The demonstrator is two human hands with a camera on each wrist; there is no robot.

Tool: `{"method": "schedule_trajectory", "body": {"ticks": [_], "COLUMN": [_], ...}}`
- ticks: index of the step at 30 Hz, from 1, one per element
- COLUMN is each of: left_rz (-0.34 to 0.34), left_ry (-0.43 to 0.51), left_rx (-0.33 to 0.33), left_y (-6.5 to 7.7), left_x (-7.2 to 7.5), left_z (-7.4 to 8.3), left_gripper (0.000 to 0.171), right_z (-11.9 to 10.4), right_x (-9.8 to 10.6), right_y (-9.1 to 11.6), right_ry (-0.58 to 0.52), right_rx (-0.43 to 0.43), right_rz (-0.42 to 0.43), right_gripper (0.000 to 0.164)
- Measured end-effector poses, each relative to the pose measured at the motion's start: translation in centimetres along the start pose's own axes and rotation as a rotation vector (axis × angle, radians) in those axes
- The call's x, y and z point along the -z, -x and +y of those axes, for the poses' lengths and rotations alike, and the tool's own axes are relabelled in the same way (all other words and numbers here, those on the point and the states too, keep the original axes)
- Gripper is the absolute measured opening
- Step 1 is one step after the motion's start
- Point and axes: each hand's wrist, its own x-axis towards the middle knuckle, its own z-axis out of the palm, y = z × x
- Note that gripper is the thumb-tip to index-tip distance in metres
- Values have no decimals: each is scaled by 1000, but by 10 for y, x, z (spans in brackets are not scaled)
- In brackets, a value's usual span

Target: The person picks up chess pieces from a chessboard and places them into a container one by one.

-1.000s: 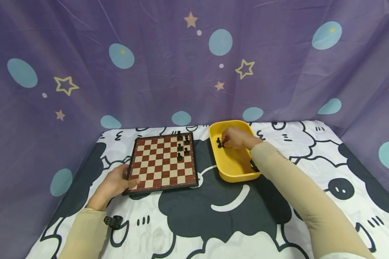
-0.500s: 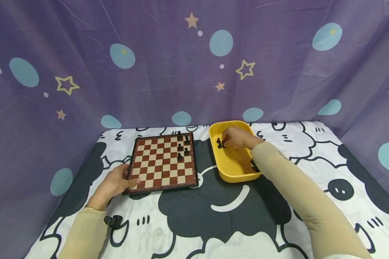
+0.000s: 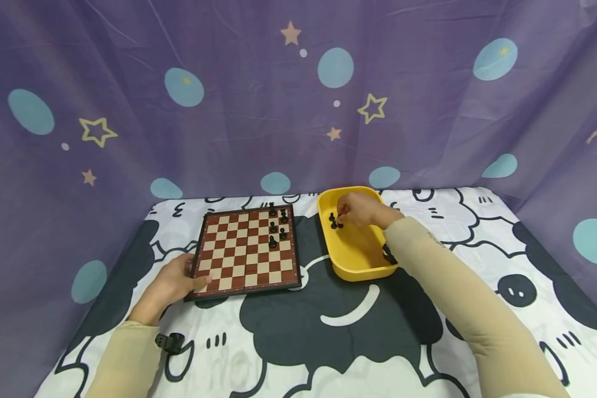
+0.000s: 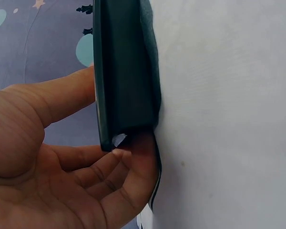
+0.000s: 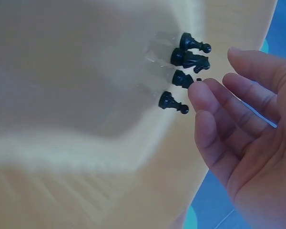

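My left hand (image 3: 174, 283) grips the near left corner of a brown-and-cream chessboard (image 3: 231, 246), thumb on top. In the left wrist view the fingers curl under the board's dark edge (image 4: 124, 71). Several black chess pieces stand at the board's far right. My right hand (image 3: 362, 210) reaches into a yellow bin (image 3: 355, 243). In the right wrist view its fingers are loosely bent, and a fingertip overlaps a black chess piece (image 5: 182, 78). A knight (image 5: 189, 59) and two pawns, one above (image 5: 194, 43) and one below (image 5: 173, 102), stand in the same row.
More black pieces (image 3: 389, 254) lie at the bin's near right, partly hidden by the right sleeve. A cartoon-print cloth (image 3: 298, 331) covers the table. A purple curtain (image 3: 239, 149) hangs behind it.
The whole head view has shifted slightly left. My right hand stays over the same pieces in the bin, with slight finger movement. The left hand keeps its grip on the board.
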Motion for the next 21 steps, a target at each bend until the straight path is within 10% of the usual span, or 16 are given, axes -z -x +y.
{"method": "schedule_trajectory", "body": {"ticks": [21], "left_rz": [-22], "left_ry": [-24], "left_rx": [15], "left_y": [0], "left_x": [2], "left_z": [2], "left_gripper": [77], "right_z": [-28], "right_x": [20], "right_y": [15], "right_ry": [29], "right_rx": [16], "right_rz": [50], "right_gripper": [27]}}
